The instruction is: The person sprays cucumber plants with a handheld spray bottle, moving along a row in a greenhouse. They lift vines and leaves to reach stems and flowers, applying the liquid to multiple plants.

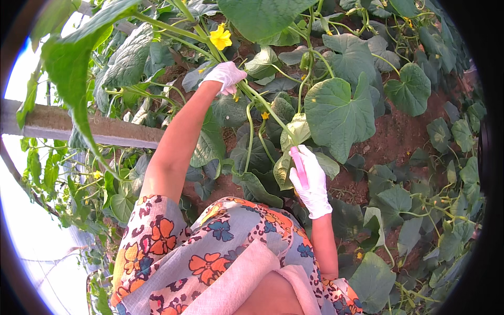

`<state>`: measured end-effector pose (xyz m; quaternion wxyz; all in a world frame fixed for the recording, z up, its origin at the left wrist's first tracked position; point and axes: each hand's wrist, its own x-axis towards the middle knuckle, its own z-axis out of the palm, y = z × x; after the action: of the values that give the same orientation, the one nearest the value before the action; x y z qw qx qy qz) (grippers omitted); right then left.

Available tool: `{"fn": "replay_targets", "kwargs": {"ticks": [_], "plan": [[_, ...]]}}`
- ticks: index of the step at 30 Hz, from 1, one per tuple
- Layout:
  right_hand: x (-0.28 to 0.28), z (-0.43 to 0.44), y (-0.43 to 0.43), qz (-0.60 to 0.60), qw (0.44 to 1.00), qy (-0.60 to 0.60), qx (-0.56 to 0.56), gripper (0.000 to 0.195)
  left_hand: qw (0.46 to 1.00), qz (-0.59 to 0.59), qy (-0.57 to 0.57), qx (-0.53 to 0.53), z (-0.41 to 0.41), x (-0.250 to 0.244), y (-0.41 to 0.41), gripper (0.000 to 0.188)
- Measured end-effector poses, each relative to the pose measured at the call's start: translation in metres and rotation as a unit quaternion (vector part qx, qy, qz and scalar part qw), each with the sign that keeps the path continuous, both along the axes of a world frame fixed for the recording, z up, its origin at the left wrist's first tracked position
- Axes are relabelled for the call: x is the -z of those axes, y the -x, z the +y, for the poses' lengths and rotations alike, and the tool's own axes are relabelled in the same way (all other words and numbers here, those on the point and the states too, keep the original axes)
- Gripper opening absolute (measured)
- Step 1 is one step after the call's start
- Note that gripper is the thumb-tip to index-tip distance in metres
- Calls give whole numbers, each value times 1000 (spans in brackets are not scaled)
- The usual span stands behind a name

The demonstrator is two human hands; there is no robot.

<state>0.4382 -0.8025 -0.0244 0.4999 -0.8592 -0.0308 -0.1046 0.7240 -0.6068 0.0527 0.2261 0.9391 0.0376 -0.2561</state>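
Note:
My left hand (225, 77), in a white glove, is closed around the thick green stem of a cucumber-like vine, just below a yellow flower (221, 37). Lower down and to the right, my right hand (311, 181), also white-gloved, grips a pink-handled tool (299, 167). The tool's upper end meets a green leaf stalk (271, 110) that runs up towards my left hand; its working end cannot be made out. A pale, yellowish leaf (297, 130) hangs by the tool, and a broad green leaf (340, 114) spreads to its right.
A beam (90, 128) crosses at the left behind the foliage. A large leaf (69, 75) hangs close to the camera at upper left. Vines and leaves (393, 197) cover much of the brown soil (397, 132) on the right. Small yellow flowers dot the plants.

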Motion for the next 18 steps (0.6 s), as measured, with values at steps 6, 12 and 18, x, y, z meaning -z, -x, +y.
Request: {"fn": "replay_targets", "kwargs": {"ticks": [6, 12, 18], "plan": [[-4, -8, -6, -7, 1000, 14, -18, 48, 979, -200, -30, 10, 14, 55, -17, 29], [-7, -14, -15, -32, 993, 111, -16, 47, 927, -368, 70, -28, 26, 114, -6, 28], [-18, -19, -25, 42, 998, 47, 19, 50, 768, -635, 37, 80, 41, 189, -28, 24]]}}
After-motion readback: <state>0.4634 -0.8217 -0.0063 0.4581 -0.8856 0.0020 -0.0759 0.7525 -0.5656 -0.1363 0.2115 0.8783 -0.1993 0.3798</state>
